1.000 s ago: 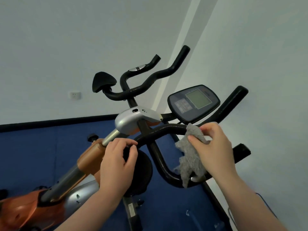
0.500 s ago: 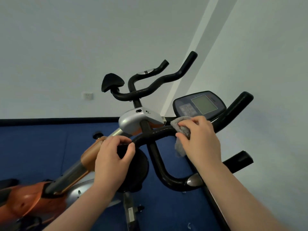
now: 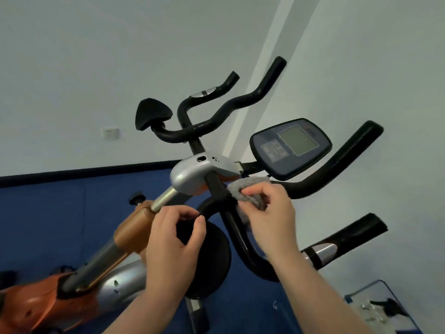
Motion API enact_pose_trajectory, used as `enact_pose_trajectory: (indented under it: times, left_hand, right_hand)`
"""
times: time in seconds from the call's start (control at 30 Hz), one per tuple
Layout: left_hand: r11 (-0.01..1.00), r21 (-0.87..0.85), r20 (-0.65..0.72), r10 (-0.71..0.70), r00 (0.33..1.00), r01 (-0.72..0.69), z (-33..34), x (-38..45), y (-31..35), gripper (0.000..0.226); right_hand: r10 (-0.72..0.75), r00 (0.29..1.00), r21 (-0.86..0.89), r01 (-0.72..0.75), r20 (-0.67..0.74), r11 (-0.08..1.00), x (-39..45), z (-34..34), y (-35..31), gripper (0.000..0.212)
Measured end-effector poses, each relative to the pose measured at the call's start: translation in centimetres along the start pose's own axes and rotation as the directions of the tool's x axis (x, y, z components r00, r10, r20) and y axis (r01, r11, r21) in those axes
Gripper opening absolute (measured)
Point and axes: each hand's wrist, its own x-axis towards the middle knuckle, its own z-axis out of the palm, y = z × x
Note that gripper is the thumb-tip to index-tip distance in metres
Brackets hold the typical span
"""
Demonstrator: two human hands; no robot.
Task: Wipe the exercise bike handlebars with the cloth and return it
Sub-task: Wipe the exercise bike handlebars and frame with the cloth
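Observation:
The exercise bike's black handlebars [image 3: 320,179] curve out from a centre stem below a silver housing [image 3: 192,174]. My right hand [image 3: 269,220] presses a grey cloth [image 3: 250,191] against the bar just right of the stem, fingers closed over it. My left hand [image 3: 173,242] grips the round black end of the left bar [image 3: 207,261], thumb and fingers wrapped round its top edge. The lower right grip [image 3: 346,239] has a silver sensor pad and sticks out past my right forearm.
A dark console [image 3: 289,148] with a grey screen sits above the right bar. A second black handlebar [image 3: 216,112] and pad rise behind. The orange and silver frame [image 3: 72,292] runs down left. White walls meet in a corner; blue floor below. A glass-topped stand [image 3: 375,307] sits lower right.
My right hand has slid the cloth leftward along the bar from near the console toward the centre stem. The left hand has stayed on the round bar end.

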Motion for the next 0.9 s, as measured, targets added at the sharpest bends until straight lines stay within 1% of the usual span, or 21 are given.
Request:
enact_pose_trajectory:
  times: [0.03,0.1,0.13,0.17,0.27,0.3,0.37,0.4,0.43,0.47,0.5,0.53,0.57,0.63,0.67,0.7,0.77,0.8,0.9]
  left_hand:
    - [1.0,-0.029,-0.009,-0.003,1.0,0.003,0.0,0.0,-0.1,0.007]
    - [0.997,-0.082,-0.024,-0.017,1.0,0.015,-0.1,0.0,-0.4,0.012]
    - [0.995,-0.094,-0.027,-0.019,0.999,0.016,-0.1,0.0,-0.6,0.016]
    - [0.995,-0.099,-0.024,-0.019,1.0,0.017,-0.1,0.0,-0.7,0.02]
    - [0.99,-0.141,-0.009,-0.032,0.999,0.03,-0.1,0.2,-1.0,0.018]
    - [0.988,-0.151,0.001,-0.037,0.999,0.036,0.0,0.3,-1.1,0.015]
    - [0.99,-0.138,0.023,-0.033,0.999,0.036,0.0,0.3,-1.3,0.011]
    - [0.991,-0.132,0.028,-0.031,0.999,0.035,0.0,0.3,-1.3,0.011]
    - [0.99,-0.132,0.031,-0.036,0.999,0.04,0.0,0.3,-1.3,0.011]
    - [0.989,-0.137,0.034,-0.044,0.998,0.048,0.0,0.4,-1.3,0.012]
    - [0.988,-0.143,0.038,-0.05,0.998,0.055,0.1,0.4,-1.3,0.012]
    - [0.988,-0.144,0.044,-0.054,0.998,0.059,0.1,0.4,-1.3,0.013]
    - [0.988,-0.142,0.051,-0.051,0.997,0.058,0.1,0.4,-1.3,0.015]
    - [0.989,-0.14,0.055,-0.046,0.997,0.054,0.1,0.3,-1.3,0.02]
    - [0.987,-0.148,0.052,-0.056,0.997,0.063,0.1,0.2,-1.3,0.02]
    - [0.984,-0.16,0.046,-0.073,0.996,0.079,0.1,0.1,-1.2,0.017]
    - [0.977,-0.181,0.025,-0.107,0.994,0.11,0.1,-0.1,-1.0,0.013]
    - [0.976,-0.185,0.014,-0.115,0.993,0.116,0.0,-0.1,-0.9,0.014]
    - [0.985,-0.151,-0.025,-0.086,0.996,0.082,-0.1,-0.1,-0.8,0.016]
  right_hand:
    - [-0.018,0.997,0.005,0.019,-0.077,1.0,0.5,-1.0,0.1,0.024]
    - [-0.064,0.964,-0.061,0.049,-0.258,0.997,1.7,-3.2,0.2,0.023]
    - [-0.076,0.952,-0.098,0.048,-0.298,0.994,2.1,-3.8,0.1,0.022]
    - [-0.078,0.952,-0.131,0.041,-0.296,0.991,2.3,-3.8,0.1,0.02]
    - [-0.059,0.981,-0.217,0.019,-0.183,0.976,1.2,-1.0,-0.1,0.019]
    - [-0.047,0.984,-0.207,0.011,-0.171,0.978,0.5,0.1,-0.1,0.02]
    - [-0.007,0.987,-0.11,-0.01,-0.159,0.994,-0.7,1.6,-0.1,0.023]
    - [0.018,0.992,-0.056,-0.025,-0.128,0.998,-1.0,1.7,-0.1,0.025]
    - [0.039,0.997,-0.018,-0.04,-0.067,0.999,-1.0,1.5,-0.1,0.025]
    - [0.048,0.999,-0.001,-0.048,0.024,0.999,-0.8,1.0,-0.1,0.026]
    - [0.036,0.992,0.0,-0.036,0.118,0.999,-0.6,0.3,-0.2,0.026]
    - [0.003,0.984,-0.013,0.0,0.181,1.0,-0.2,-0.5,-0.4,0.027]
    - [-0.043,0.982,-0.04,0.052,0.181,0.998,0.2,-1.1,-0.5,0.027]
    - [-0.141,0.989,-0.137,0.147,0.055,0.98,1.4,-2.1,-0.5,0.027]
    - [-0.163,0.987,-0.203,0.161,0.008,0.966,1.9,-2.2,-0.6,0.027]
    - [-0.159,0.987,-0.27,0.153,-0.002,0.951,2.2,-2.0,-0.5,0.027]
    - [-0.143,0.989,-0.379,0.143,0.028,0.914,2.1,-0.6,-0.4,0.027]
    - [-0.156,0.987,-0.396,0.161,0.045,0.904,1.8,0.2,-0.4,0.026]
    - [-0.226,0.964,-0.335,0.26,0.138,0.906,0.8,2.5,-1.1,0.02]
